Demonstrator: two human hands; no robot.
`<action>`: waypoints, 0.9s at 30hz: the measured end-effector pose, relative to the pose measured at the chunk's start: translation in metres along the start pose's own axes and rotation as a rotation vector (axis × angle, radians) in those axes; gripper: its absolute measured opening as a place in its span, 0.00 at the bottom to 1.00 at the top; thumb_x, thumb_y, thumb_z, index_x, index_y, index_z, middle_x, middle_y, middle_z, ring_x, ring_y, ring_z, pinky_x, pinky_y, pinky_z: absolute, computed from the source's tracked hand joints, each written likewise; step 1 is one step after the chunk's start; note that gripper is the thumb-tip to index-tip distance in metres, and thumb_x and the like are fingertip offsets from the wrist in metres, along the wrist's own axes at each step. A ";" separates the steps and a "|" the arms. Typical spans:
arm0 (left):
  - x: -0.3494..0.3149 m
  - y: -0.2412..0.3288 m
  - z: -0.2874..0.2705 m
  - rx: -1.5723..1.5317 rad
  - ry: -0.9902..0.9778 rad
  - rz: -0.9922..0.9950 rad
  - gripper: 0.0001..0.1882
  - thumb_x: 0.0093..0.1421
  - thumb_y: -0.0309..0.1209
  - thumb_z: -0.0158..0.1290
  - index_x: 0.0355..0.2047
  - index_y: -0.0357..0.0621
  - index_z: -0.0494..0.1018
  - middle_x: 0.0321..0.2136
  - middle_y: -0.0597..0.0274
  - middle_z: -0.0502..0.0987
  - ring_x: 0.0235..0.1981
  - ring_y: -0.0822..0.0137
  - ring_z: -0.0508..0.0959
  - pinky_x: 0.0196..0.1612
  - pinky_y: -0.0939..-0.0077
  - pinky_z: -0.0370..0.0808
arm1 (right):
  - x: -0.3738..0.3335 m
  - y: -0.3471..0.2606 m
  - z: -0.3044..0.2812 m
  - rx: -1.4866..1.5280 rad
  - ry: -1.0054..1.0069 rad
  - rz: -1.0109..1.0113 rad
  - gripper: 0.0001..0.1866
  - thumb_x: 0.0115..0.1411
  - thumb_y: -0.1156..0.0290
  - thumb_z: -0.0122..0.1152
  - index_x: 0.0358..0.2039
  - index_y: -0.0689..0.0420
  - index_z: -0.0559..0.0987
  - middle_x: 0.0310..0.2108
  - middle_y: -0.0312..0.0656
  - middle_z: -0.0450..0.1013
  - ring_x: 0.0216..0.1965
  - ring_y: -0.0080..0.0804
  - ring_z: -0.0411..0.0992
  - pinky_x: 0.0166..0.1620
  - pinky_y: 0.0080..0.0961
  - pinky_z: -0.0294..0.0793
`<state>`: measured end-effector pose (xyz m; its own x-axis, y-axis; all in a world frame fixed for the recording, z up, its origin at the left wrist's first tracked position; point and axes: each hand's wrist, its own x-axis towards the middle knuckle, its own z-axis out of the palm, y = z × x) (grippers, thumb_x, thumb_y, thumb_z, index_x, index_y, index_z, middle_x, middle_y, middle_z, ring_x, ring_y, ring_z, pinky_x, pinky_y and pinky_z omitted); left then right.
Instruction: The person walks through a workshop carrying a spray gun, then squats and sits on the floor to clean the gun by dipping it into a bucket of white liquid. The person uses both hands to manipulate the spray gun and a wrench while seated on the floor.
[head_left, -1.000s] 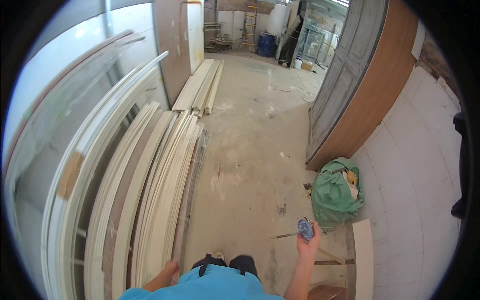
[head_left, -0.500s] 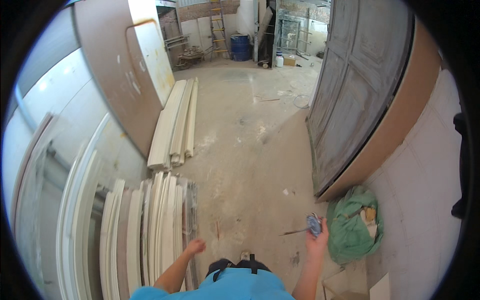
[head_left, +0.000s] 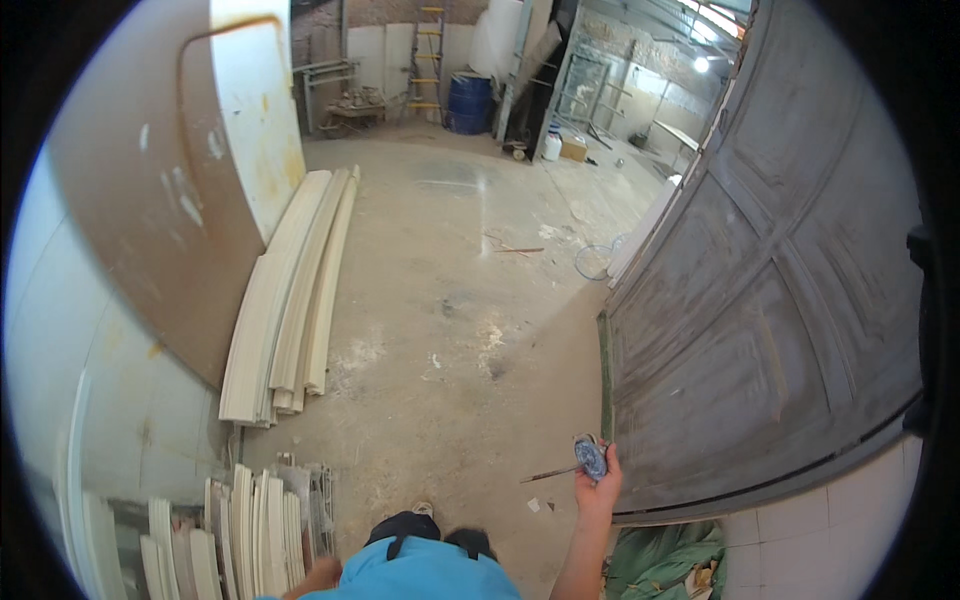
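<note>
In my right hand (head_left: 600,490) is a small round dish (head_left: 590,458), its inside smeared blue-grey. A thin dark stick (head_left: 550,474), perhaps a brush handle, juts out to the left from beside the dish; which end shows I cannot make out. The fingers are closed around the dish's edge. Just right of this hand stands a large dark grey panelled door (head_left: 760,300), apart from it. My left hand (head_left: 320,575) hangs low by my body near the upright pale strips (head_left: 262,525), its fingers blurred and partly cut off.
Long pale boards (head_left: 285,300) lie stacked on the floor against the brown panel (head_left: 130,200) at left. A green sack (head_left: 660,560) sits below the door at lower right. Farther off are a blue drum (head_left: 469,103), a ladder (head_left: 427,60), a cardboard box (head_left: 573,147) and a hose loop (head_left: 593,262).
I have moved forward along the floor, closer to the grey door. The green sack and upright strips slid down in view. My left hand dropped back; the right still holds the dish and stick.
</note>
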<state>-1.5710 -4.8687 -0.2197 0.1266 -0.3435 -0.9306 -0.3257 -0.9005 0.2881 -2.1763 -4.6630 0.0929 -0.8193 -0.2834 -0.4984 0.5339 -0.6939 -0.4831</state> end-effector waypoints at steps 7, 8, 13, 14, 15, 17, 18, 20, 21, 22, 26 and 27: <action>0.004 0.506 0.279 0.308 -0.280 0.628 0.10 0.64 0.35 0.54 0.38 0.41 0.74 0.31 0.60 0.80 0.33 0.65 0.82 0.35 0.68 0.78 | 0.167 -0.004 0.123 -0.213 0.054 -0.367 0.12 0.67 0.62 0.61 0.42 0.57 0.79 0.37 0.37 0.77 0.38 0.25 0.76 0.38 0.24 0.71; -0.005 0.563 0.320 0.304 -0.309 0.695 0.10 0.64 0.35 0.55 0.38 0.41 0.74 0.31 0.60 0.80 0.33 0.66 0.82 0.35 0.68 0.78 | 0.201 -0.002 0.137 -0.184 0.089 -0.388 0.12 0.67 0.62 0.61 0.42 0.56 0.79 0.37 0.36 0.76 0.38 0.25 0.76 0.38 0.25 0.71; -0.005 0.734 0.472 0.377 -0.369 0.831 0.11 0.64 0.35 0.53 0.33 0.39 0.76 0.28 0.58 0.80 0.29 0.65 0.81 0.33 0.71 0.77 | 0.385 0.000 0.225 -0.068 0.223 -0.344 0.13 0.65 0.59 0.64 0.42 0.53 0.78 0.35 0.33 0.74 0.35 0.24 0.72 0.37 0.21 0.66; 0.002 0.753 0.487 0.459 -0.309 0.800 0.12 0.63 0.36 0.53 0.31 0.38 0.76 0.26 0.56 0.80 0.26 0.65 0.80 0.31 0.71 0.76 | 0.419 -0.001 0.253 -0.032 0.259 -0.333 0.13 0.64 0.58 0.64 0.42 0.53 0.78 0.34 0.32 0.74 0.34 0.24 0.72 0.36 0.20 0.65; 0.010 0.767 0.496 0.532 -0.234 0.794 0.14 0.63 0.37 0.54 0.28 0.37 0.76 0.24 0.55 0.80 0.24 0.65 0.80 0.29 0.70 0.76 | 0.451 -0.001 0.282 0.005 0.273 -0.314 0.13 0.64 0.58 0.65 0.41 0.52 0.78 0.34 0.32 0.74 0.32 0.23 0.71 0.35 0.19 0.65; 0.029 0.779 0.504 0.476 -0.161 0.680 0.16 0.61 0.38 0.55 0.25 0.36 0.76 0.22 0.54 0.80 0.21 0.64 0.78 0.24 0.70 0.74 | 0.510 -0.002 0.344 -0.034 0.125 -0.298 0.10 0.65 0.60 0.64 0.39 0.53 0.79 0.33 0.33 0.76 0.32 0.24 0.75 0.32 0.19 0.67; 0.040 0.780 0.504 0.457 -0.119 0.630 0.16 0.60 0.39 0.56 0.24 0.37 0.77 0.21 0.55 0.79 0.20 0.65 0.78 0.22 0.69 0.73 | 0.539 -0.003 0.376 -0.083 0.092 -0.324 0.09 0.65 0.62 0.63 0.38 0.53 0.79 0.33 0.34 0.77 0.32 0.24 0.76 0.30 0.19 0.69; 0.060 0.783 0.500 0.514 -0.051 0.459 0.14 0.59 0.37 0.56 0.25 0.37 0.78 0.23 0.53 0.80 0.21 0.63 0.78 0.24 0.66 0.75 | 0.600 -0.006 0.441 -0.160 -0.009 -0.415 0.09 0.66 0.62 0.63 0.39 0.53 0.78 0.33 0.34 0.77 0.31 0.23 0.76 0.28 0.18 0.67; 0.070 0.790 0.501 1.334 -0.077 0.845 0.14 0.60 0.37 0.54 0.26 0.38 0.79 0.27 0.52 0.81 0.22 0.60 0.79 0.27 0.61 0.76 | 0.633 -0.007 0.473 -0.200 -0.089 -0.467 0.09 0.66 0.62 0.62 0.40 0.53 0.78 0.33 0.34 0.77 0.31 0.23 0.76 0.27 0.17 0.67; 0.080 0.801 0.508 1.416 -0.136 0.895 0.13 0.60 0.37 0.54 0.28 0.38 0.79 0.28 0.51 0.81 0.23 0.60 0.79 0.28 0.61 0.77 | 0.667 -0.008 0.502 -0.202 -0.023 -0.490 0.09 0.66 0.62 0.62 0.40 0.54 0.78 0.33 0.35 0.77 0.31 0.23 0.76 0.28 0.18 0.67; 0.127 0.911 0.587 0.533 -0.030 0.036 0.13 0.62 0.38 0.53 0.34 0.39 0.77 0.32 0.49 0.80 0.29 0.58 0.80 0.31 0.60 0.78 | 0.810 -0.012 0.592 -0.165 0.022 -0.585 0.09 0.67 0.63 0.62 0.40 0.54 0.77 0.33 0.35 0.77 0.32 0.24 0.75 0.30 0.21 0.70; 0.139 0.948 0.614 0.528 -0.035 0.023 0.14 0.63 0.38 0.53 0.35 0.39 0.77 0.32 0.48 0.79 0.31 0.58 0.80 0.32 0.60 0.79 | 0.845 -0.013 0.607 -0.146 0.130 -0.587 0.09 0.67 0.63 0.62 0.40 0.55 0.77 0.33 0.35 0.76 0.32 0.24 0.75 0.31 0.22 0.71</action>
<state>-2.4376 -5.6062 -0.2146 0.0849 -0.3444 -0.9350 -0.7566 -0.6328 0.1644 -3.0023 -5.2951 0.1158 -0.9578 0.2077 -0.1987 0.0322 -0.6095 -0.7921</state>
